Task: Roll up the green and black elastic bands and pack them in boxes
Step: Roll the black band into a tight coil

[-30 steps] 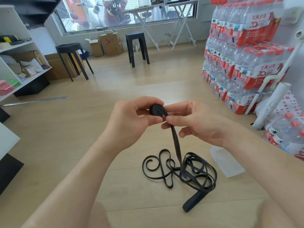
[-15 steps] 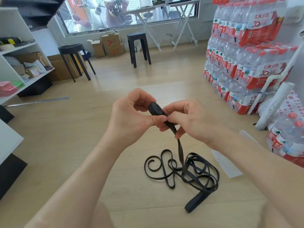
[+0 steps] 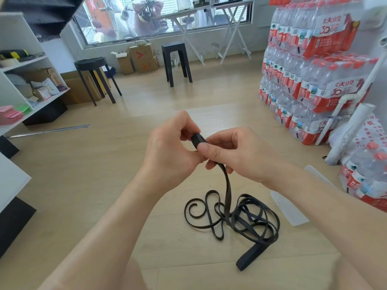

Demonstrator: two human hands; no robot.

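My left grip (image 3: 167, 151) is curled on the near side of the small black roll (image 3: 198, 140), fingertips pinching it. A second ago the roll's flat spiral face looked up at me; now it sits edge-on, so another turn has gone on. My right grip (image 3: 236, 155) pinches the roll too, thumb on top, with the strap feeding out beneath its fingers. The rest of the black elastic band (image 3: 240, 214) drops to a loose tangle on the floor (image 3: 104, 185), hardly shrunk. I judge most of the winding is still ahead.

pale wood floor (image 3: 146, 114), tangled black elastic band (image 3: 247, 216), 2 black stools (image 3: 177, 61)
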